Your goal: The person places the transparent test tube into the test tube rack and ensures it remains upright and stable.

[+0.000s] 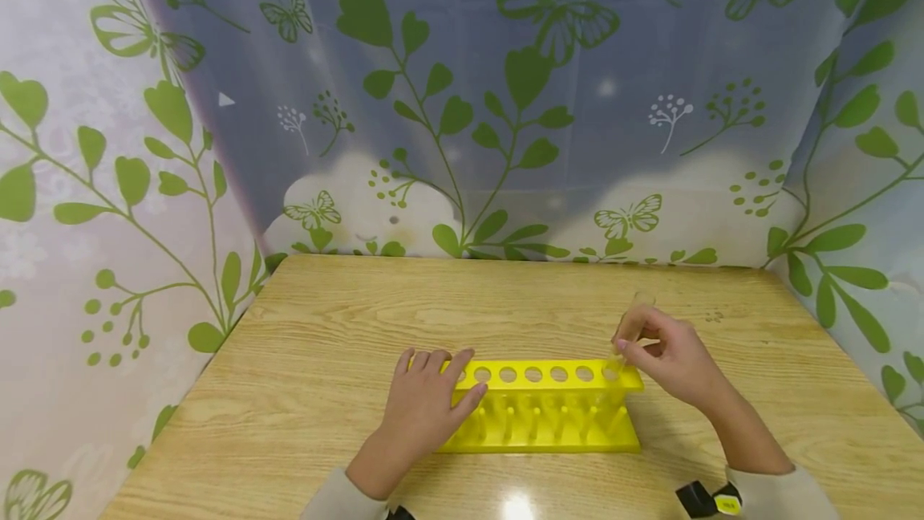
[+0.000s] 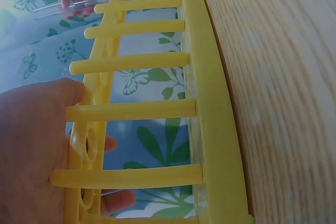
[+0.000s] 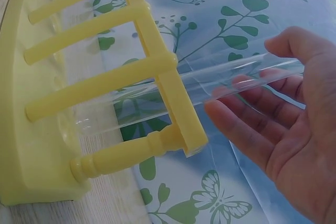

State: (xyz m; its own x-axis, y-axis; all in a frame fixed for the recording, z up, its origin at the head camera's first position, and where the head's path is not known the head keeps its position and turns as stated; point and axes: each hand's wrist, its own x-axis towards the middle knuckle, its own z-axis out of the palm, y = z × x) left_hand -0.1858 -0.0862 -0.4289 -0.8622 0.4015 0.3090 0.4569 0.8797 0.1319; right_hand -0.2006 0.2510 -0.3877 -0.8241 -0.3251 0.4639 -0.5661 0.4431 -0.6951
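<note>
Clear test tube (image 3: 210, 85) sits in the end hole of the yellow rack (image 1: 549, 408), lower centre of the head view (glass barely visible there). Right hand (image 1: 667, 355) pinches its upper end. Left hand (image 1: 426, 408), fingers straight, rests on the rack's opposite end. Wooden table (image 1: 289, 359) beneath.

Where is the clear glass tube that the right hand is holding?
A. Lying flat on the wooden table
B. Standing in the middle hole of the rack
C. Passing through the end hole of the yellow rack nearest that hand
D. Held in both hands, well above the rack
C: the right hand pinches the clear tube, which runs through the top hole at that end of the yellow rack, while the left hand rests on the other end.
</note>
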